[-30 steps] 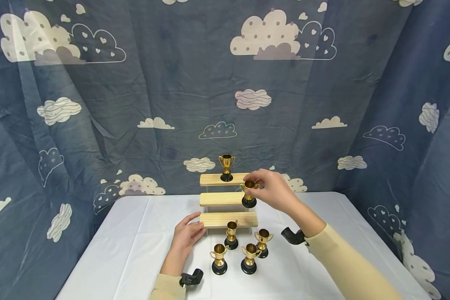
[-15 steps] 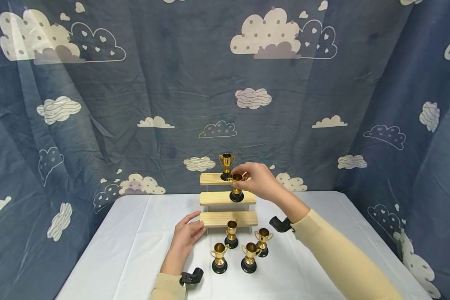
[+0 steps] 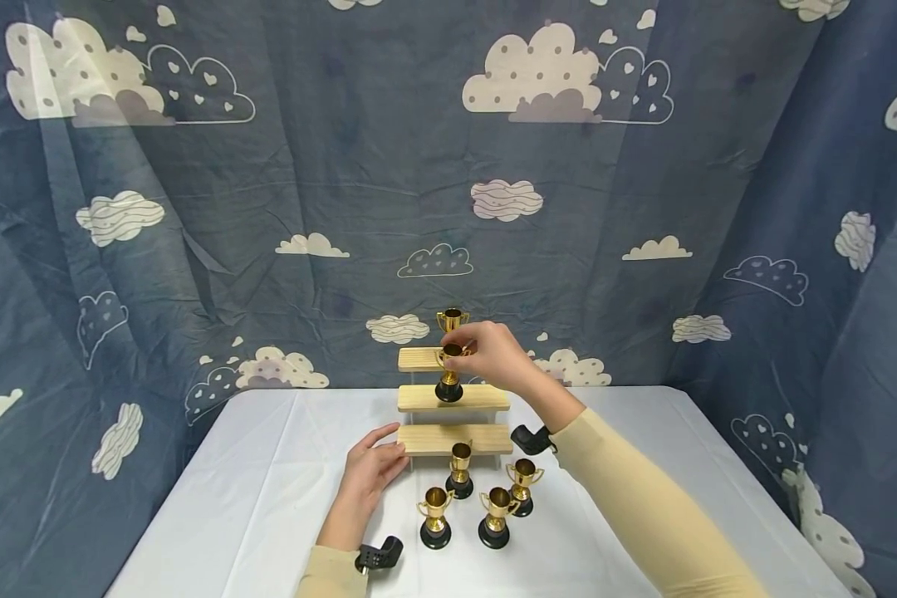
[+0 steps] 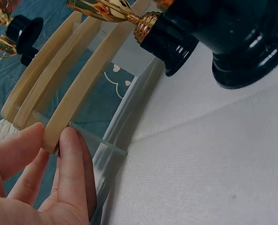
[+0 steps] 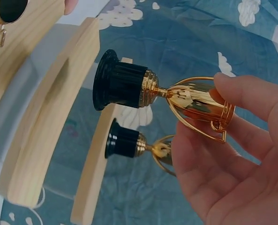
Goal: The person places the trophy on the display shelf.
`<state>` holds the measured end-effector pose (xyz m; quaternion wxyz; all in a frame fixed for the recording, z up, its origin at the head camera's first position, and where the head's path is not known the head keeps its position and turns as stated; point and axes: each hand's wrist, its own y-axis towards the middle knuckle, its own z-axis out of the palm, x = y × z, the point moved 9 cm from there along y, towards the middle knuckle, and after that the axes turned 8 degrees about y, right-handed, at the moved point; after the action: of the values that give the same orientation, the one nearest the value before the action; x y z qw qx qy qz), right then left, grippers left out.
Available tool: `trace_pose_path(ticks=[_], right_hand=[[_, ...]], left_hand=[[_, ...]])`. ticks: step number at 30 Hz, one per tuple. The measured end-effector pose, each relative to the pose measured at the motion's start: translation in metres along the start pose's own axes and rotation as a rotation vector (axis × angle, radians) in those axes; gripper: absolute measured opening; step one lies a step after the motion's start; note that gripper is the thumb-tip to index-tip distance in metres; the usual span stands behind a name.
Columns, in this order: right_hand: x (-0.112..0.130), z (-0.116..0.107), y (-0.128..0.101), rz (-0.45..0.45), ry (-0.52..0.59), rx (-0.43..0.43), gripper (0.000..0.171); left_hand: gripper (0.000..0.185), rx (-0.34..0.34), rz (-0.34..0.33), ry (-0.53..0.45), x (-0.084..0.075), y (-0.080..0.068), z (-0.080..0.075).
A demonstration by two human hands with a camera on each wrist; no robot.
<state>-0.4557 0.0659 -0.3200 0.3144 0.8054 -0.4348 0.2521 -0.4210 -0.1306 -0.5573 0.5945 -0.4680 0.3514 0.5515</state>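
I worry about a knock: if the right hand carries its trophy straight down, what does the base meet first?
Probably the middle shelf: the held trophy in the right hand has its black base just above, maybe touching, that board; depth is unclear.

The small gold plastic trophy cup with two handles and a round black base is upright, pinched at its bowl, its base right at the middle wooden step, just about touching. The three-tier pale wooden step stand sits at the back of the table, its lowest step's left end touched by fingertips. On the top step, a matching gold trophy stands just behind the held one.
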Motion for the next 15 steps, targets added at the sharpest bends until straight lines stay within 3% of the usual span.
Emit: trace_pose_path(ticks=[15], right_hand=[[-0.004,0.04,0.026,-0.008,-0.055,0.034,0.029]], left_hand=[[0.057,0.015,0.005,0.02,0.0,0.0,0.0]])
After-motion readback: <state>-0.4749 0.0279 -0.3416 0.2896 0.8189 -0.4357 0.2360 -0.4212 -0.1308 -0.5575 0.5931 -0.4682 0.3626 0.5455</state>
